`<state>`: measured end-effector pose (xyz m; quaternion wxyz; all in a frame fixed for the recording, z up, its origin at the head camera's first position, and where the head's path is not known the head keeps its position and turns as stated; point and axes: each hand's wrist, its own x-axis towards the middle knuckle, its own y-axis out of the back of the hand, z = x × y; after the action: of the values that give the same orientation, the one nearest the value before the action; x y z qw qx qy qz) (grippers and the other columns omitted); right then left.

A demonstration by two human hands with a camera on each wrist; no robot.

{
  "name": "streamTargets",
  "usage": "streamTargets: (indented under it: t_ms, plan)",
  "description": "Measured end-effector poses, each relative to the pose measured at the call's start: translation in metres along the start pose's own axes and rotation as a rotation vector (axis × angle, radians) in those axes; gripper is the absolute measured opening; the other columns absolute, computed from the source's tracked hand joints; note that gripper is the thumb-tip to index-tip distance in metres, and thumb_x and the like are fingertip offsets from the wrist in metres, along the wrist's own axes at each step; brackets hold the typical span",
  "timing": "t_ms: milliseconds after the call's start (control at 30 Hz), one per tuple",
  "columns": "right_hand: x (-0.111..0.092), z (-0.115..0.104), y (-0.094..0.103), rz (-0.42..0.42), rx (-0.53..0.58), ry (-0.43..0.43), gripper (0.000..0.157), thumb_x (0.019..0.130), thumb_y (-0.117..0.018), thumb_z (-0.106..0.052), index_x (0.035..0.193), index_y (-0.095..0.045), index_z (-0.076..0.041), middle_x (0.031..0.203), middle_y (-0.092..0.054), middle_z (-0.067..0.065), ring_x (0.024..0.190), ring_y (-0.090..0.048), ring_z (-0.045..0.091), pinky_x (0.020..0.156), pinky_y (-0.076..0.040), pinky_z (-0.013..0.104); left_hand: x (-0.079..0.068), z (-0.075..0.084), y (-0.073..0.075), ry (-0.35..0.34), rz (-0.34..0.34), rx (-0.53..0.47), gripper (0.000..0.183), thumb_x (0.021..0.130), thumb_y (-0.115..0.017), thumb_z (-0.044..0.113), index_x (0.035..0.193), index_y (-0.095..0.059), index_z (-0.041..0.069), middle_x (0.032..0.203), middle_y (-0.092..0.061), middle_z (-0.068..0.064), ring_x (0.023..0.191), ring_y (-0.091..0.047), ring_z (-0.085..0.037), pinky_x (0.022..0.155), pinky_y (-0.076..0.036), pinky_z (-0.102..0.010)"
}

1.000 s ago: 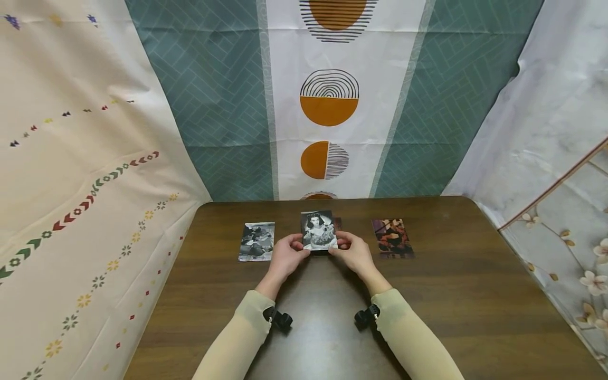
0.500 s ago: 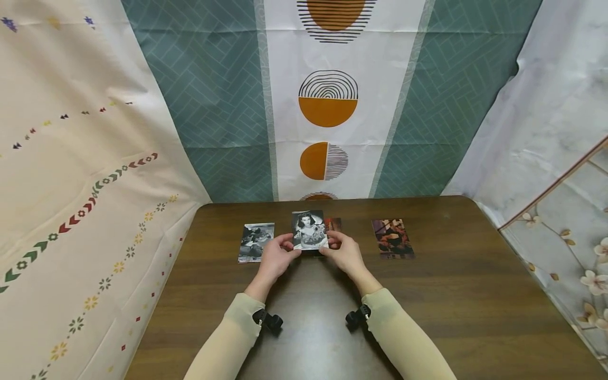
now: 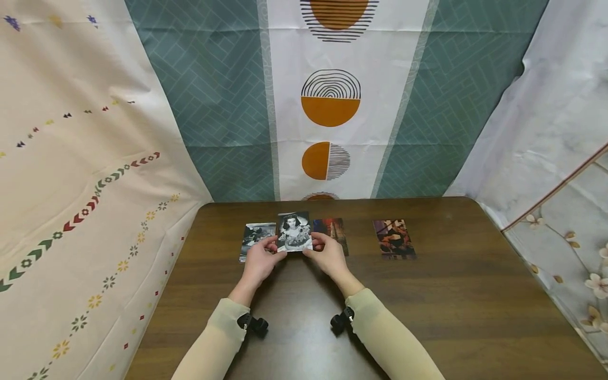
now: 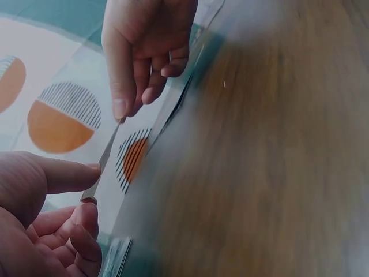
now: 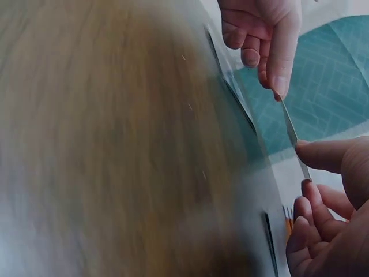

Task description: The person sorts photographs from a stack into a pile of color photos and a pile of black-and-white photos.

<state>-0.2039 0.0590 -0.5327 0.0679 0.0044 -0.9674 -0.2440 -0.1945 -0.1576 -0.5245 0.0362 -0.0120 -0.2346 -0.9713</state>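
Note:
A black-and-white photo [image 3: 294, 232] of a dark-haired person is held by both hands at its lower side edges. My left hand [image 3: 258, 262] pinches one side and my right hand [image 3: 329, 257] the other. Both wrist views show it edge-on as a thin pale strip [image 4: 104, 156], thumb against one face and fingertips behind. Partly behind my left hand, another black-and-white photo [image 3: 254, 235] lies on the table. A dark reddish photo [image 3: 334, 232] lies just right of the held one, its lower left corner hidden by my right hand.
Farther right on the brown wooden table [image 3: 451, 285] lies a dark, warm-coloured photo [image 3: 394, 239]. Patterned curtains hang behind the table [image 3: 228, 105] and along its left [image 3: 95, 158] and right [image 3: 546, 132] sides.
Both hands have moved left with the held photo, from over the reddish photo toward the left black-and-white one. The reddish photo is now mostly uncovered.

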Motion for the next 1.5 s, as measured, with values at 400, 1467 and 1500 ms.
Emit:
streamTargets:
  t_ms: [400, 1467, 1500]
  plan:
    - [-0.004, -0.012, -0.047, 0.005, -0.019, 0.032, 0.051, 0.085, -0.090, -0.016, 0.131, -0.073, -0.003, 0.103, -0.074, 0.003, 0.093, -0.067, 0.018, 0.084, -0.055, 0.034, -0.005, -0.021, 0.039, 0.013, 0.027, 0.069, 0.057, 0.087, -0.087, 0.010, 0.139, -0.069, 0.000, 0.102, -0.068, -0.011, 0.071, -0.060, -0.015, 0.060, -0.046, -0.028]
    - [-0.007, -0.044, -0.099, -0.023, -0.181, -0.027, 0.053, 0.087, -0.090, -0.030, 0.134, -0.074, -0.012, 0.103, -0.073, -0.005, 0.090, -0.064, 0.009, 0.075, -0.052, 0.031, 0.003, -0.062, 0.091, 0.025, -0.038, 0.232, 0.055, 0.090, -0.086, 0.013, 0.137, -0.067, -0.005, 0.104, -0.065, -0.013, 0.081, -0.054, -0.023, 0.071, -0.043, -0.035]
    - [-0.006, -0.044, -0.100, -0.024, -0.190, -0.030, 0.053, 0.087, -0.090, -0.031, 0.134, -0.074, -0.012, 0.103, -0.073, -0.005, 0.090, -0.065, 0.009, 0.075, -0.052, 0.032, 0.004, -0.062, 0.091, 0.026, -0.040, 0.237, 0.055, 0.090, -0.086, 0.013, 0.137, -0.067, -0.006, 0.104, -0.065, -0.013, 0.081, -0.054, -0.023, 0.072, -0.043, -0.035]
